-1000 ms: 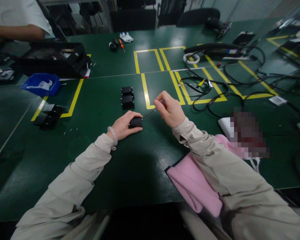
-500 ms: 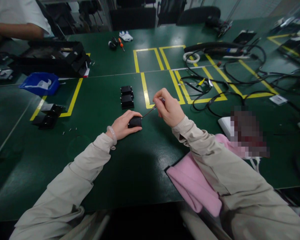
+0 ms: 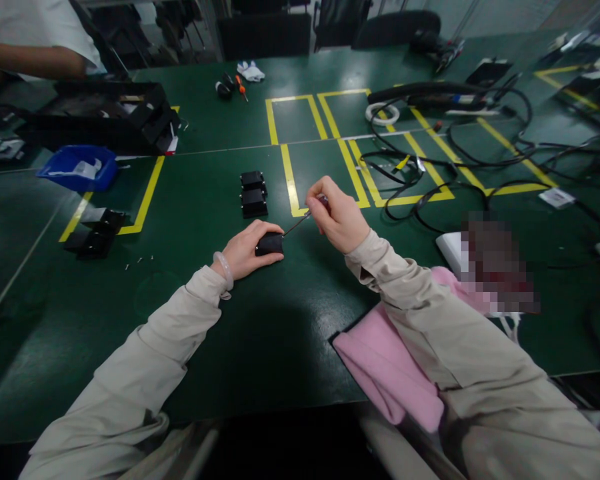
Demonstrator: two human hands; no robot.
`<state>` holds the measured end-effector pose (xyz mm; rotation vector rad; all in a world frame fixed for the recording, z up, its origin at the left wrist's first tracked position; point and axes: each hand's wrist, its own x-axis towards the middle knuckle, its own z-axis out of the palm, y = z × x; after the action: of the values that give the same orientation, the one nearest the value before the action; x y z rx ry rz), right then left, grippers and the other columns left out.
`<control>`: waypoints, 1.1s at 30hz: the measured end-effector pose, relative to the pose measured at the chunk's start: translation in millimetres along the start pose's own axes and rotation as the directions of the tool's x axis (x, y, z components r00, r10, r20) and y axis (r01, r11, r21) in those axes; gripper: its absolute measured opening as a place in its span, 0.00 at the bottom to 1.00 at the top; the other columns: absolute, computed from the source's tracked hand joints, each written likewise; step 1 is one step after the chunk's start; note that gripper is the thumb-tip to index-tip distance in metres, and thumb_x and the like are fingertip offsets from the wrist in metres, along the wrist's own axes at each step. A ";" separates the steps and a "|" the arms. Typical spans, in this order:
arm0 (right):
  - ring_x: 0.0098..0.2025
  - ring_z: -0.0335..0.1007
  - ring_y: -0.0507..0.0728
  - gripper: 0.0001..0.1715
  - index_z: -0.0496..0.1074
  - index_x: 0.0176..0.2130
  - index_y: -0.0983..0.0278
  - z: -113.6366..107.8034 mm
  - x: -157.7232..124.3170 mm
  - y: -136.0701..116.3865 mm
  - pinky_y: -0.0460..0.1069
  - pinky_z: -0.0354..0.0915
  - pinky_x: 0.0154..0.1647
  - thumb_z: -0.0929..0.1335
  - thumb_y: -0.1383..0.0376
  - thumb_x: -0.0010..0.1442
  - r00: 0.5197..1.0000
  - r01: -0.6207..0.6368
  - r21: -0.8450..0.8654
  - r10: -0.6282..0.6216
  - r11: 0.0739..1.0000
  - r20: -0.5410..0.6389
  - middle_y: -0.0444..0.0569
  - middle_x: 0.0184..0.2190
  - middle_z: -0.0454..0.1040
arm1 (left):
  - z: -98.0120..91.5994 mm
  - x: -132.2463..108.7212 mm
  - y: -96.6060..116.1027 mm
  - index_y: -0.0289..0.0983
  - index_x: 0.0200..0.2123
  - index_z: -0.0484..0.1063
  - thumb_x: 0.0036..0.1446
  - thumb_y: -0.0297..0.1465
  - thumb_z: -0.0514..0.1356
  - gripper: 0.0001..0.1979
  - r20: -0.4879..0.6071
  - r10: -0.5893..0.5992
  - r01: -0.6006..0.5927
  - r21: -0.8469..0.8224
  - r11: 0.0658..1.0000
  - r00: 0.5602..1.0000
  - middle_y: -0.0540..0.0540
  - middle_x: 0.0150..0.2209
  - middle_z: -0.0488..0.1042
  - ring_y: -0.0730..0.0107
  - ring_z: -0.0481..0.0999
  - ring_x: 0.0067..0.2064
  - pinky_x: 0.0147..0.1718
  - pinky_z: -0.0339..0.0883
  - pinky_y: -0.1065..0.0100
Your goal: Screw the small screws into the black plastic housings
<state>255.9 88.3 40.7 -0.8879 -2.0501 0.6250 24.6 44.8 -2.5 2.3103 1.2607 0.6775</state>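
Observation:
My left hand (image 3: 245,252) is closed around a small black block (image 3: 270,245), thumb along its near side and fingers along its far side, down at the green table (image 3: 280,320). In my right hand (image 3: 337,215) is a screwdriver (image 3: 297,225), its handle mostly hidden by my curled fingers. The thin shaft slants down to the left, and its tip meets the block's right end. Just beyond the block, two similar black blocks (image 3: 253,202) stand close together. Several small screws (image 3: 140,260) lie to the left of my left hand.
More black parts (image 3: 94,240) and a blue bin (image 3: 80,168) are at the left, before a black tray (image 3: 100,120). Black cables (image 3: 450,160) sprawl at the right. A pink cloth (image 3: 390,367) lies under my right forearm. Across the table sits a person in white sleeves (image 3: 45,33).
Almost nothing differs. Both hands keep their places, with the screwdriver tip still at the block's right end; the whole view has shifted very slightly.

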 end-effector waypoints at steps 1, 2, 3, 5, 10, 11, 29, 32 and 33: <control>0.27 0.60 0.52 0.13 0.57 0.34 0.58 -0.2 0.4 0.7 0.49 0.59 0.33 0.59 0.55 0.69 1.000 0.004 -0.024 -0.004 1.000 -0.006 0.41 0.25 0.63 | -0.1 0.1 0.2 0.39 0.52 0.68 0.58 0.41 0.64 0.22 0.003 -0.005 0.005 0.000 1.000 1.000 0.43 0.49 0.72 0.57 0.73 0.51 0.52 0.67 0.59; 0.26 0.59 0.52 0.15 0.56 0.32 0.58 -0.3 0.8 1.4 0.49 0.59 0.33 0.59 0.54 0.69 1.000 0.011 -0.044 -0.012 0.999 -0.014 0.41 0.24 0.62 | -0.2 0.1 0.4 0.39 0.52 0.68 0.58 0.41 0.65 0.21 0.006 -0.009 0.009 0.001 1.000 1.000 0.44 0.49 0.72 0.57 0.73 0.51 0.53 0.67 0.58; 0.26 0.59 0.51 0.16 0.56 0.32 0.58 -0.3 1.1 2.0 0.49 0.59 0.33 0.59 0.54 0.69 1.000 0.014 -0.050 -0.014 0.999 -0.018 0.41 0.24 0.62 | -0.3 0.2 0.6 0.40 0.52 0.68 0.58 0.41 0.65 0.21 0.009 -0.014 0.014 0.001 1.000 1.000 0.44 0.49 0.72 0.57 0.73 0.52 0.53 0.67 0.58; 0.26 0.60 0.51 0.14 0.56 0.34 0.58 -0.4 1.0 2.5 0.49 0.60 0.33 0.59 0.55 0.69 1.000 0.004 -0.014 -0.004 1.000 -0.007 0.40 0.24 0.62 | -0.3 0.2 0.8 0.40 0.52 0.68 0.58 0.41 0.64 0.21 0.012 -0.024 0.024 0.006 1.000 1.000 0.44 0.49 0.72 0.57 0.73 0.52 0.53 0.67 0.58; 0.26 0.61 0.52 0.09 0.58 0.37 0.58 -1.1 -1.3 0.4 0.49 0.61 0.35 0.59 0.57 0.69 1.000 -0.025 0.038 0.024 0.999 0.016 0.39 0.24 0.62 | 0.0 -0.1 0.6 0.40 0.52 0.68 0.58 0.41 0.64 0.21 0.005 -0.015 0.015 0.005 1.000 1.000 0.44 0.49 0.72 0.57 0.73 0.51 0.53 0.67 0.58; 0.26 0.61 0.52 0.11 0.58 0.35 0.58 -1.3 -1.6 -0.1 0.49 0.61 0.35 0.60 0.56 0.69 1.000 -0.018 0.024 0.018 1.000 0.012 0.40 0.24 0.62 | 0.1 -0.1 0.4 0.40 0.52 0.68 0.58 0.41 0.64 0.21 0.001 -0.007 0.007 0.003 1.000 1.000 0.44 0.49 0.72 0.57 0.73 0.51 0.53 0.67 0.58; 0.28 0.63 0.51 0.08 0.59 0.38 0.59 -1.6 -3.6 -3.6 0.48 0.61 0.34 0.59 0.59 0.69 0.999 0.020 0.031 -0.021 0.999 0.039 0.41 0.26 0.65 | 0.4 -0.6 -1.1 0.38 0.52 0.69 0.58 0.40 0.65 0.21 -0.006 0.008 -0.008 0.001 1.000 1.000 0.43 0.49 0.72 0.58 0.74 0.51 0.52 0.67 0.60; 0.28 0.63 0.51 0.10 0.58 0.36 0.59 -1.5 -3.7 -2.9 0.48 0.61 0.34 0.59 0.58 0.69 0.999 0.030 0.030 -0.031 0.999 0.032 0.41 0.26 0.64 | 1.2 -0.7 -2.1 0.38 0.52 0.69 0.58 0.40 0.65 0.21 -0.013 0.018 -0.019 -0.002 1.000 1.000 0.43 0.48 0.72 0.58 0.73 0.51 0.52 0.67 0.59; 0.28 0.63 0.51 0.11 0.58 0.35 0.59 -1.4 -3.6 -2.5 0.48 0.60 0.34 0.59 0.57 0.69 0.999 0.031 0.024 -0.032 0.999 0.029 0.41 0.26 0.64 | 1.3 -0.7 -2.1 0.39 0.52 0.69 0.58 0.40 0.65 0.21 -0.012 0.018 -0.018 -0.002 1.000 1.000 0.44 0.48 0.72 0.58 0.73 0.51 0.52 0.67 0.59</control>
<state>257.6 84.1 41.5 -0.8359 -2.0747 0.6475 23.6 45.1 -5.0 2.3212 1.2457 0.6997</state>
